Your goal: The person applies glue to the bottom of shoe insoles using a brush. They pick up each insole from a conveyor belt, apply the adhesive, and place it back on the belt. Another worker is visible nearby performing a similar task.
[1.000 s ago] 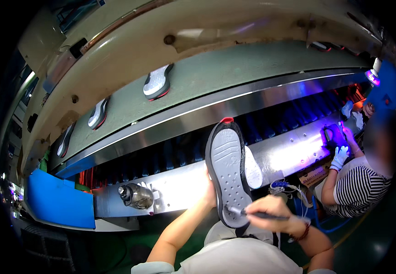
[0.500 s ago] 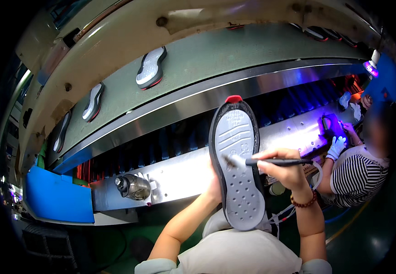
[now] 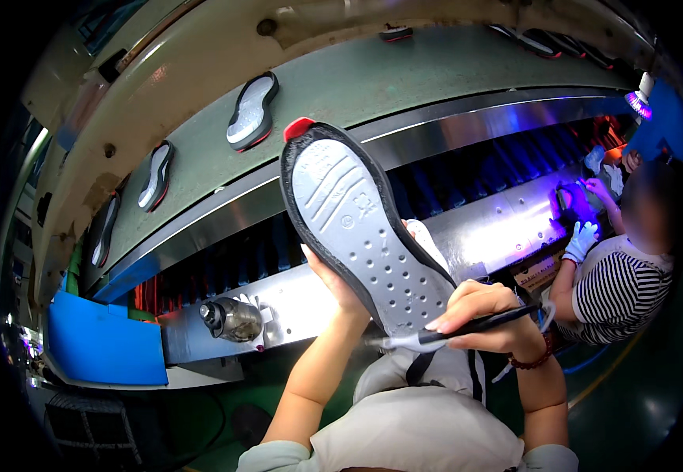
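Swung left since the earlier frame: pale grey, black-rimmed rubber shoe sole (image 3: 349,220), held up at silver metal desk (image 3: 298,303)'s near edge. Grey see-through bottle (image 3: 239,321) on desk's left; left hand (image 3: 341,293), fingers gripping sole, desk's near side; right hand (image 3: 492,302), fingers pinching slim black-handled brush (image 3: 433,337), same side.

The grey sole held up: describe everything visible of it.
The sole is long and waisted, with a pale grey face that looks like rubber or foam: slanted lines and marks toward its far end, round dimples toward the near end. A black rim edges it, and a red tab caps the far end. It slants, far end to the left. The left hand supports it from the left; the brush in the right hand overlaps its near end, contact unclear.
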A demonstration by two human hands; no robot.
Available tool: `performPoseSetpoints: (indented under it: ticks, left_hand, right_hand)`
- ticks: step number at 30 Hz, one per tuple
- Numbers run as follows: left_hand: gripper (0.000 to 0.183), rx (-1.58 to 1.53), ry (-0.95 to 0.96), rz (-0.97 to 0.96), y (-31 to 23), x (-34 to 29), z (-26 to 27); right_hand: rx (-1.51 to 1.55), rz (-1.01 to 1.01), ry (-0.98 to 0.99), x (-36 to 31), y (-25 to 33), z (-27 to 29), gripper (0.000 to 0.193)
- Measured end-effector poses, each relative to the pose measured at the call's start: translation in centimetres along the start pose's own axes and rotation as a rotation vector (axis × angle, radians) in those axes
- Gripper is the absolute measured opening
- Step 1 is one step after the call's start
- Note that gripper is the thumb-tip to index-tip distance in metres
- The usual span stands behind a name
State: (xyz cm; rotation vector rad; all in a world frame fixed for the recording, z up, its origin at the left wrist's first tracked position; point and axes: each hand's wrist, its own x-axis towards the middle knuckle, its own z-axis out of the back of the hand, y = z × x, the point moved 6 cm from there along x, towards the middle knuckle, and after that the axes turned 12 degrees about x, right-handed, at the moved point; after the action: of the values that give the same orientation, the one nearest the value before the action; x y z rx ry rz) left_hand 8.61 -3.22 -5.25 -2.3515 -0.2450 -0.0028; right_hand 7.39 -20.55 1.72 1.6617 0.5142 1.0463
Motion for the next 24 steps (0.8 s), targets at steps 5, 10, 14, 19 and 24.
performPoseSetpoints:
  ticks: [5,10,14,19,24]
  left_hand:
    - [0.094,-0.018,0.061,-0.045,-1.0,0.4,-1.2]
    - [0.091,-0.081,0.136,-0.08,-2.2,0.4,-2.1]
    - [0.092,-0.045,0.144,-0.082,-2.2,1.2,-1.3]
    - [0.095,0.016,0.163,-0.051,-2.4,1.2,-1.2]
    - [0.098,0.154,-0.047,-0.089,-1.9,2.3,1.8]
  right_hand:
    - [-0.087,0.02,-0.156,-0.4,-0.6,0.7,0.016]
    - [0.15,0.018,-0.05,-1.1,-0.1,0.6,0.016]
    - [-0.012,-0.05,-0.154,-0.9,-0.7,0.8,0.017]
    - [0.321,-0.084,-0.034,-1.9,-1.5,1.8,0.019]
    - [-0.063,-0.127,-0.097,-1.5,-2.5,1.7,0.02]
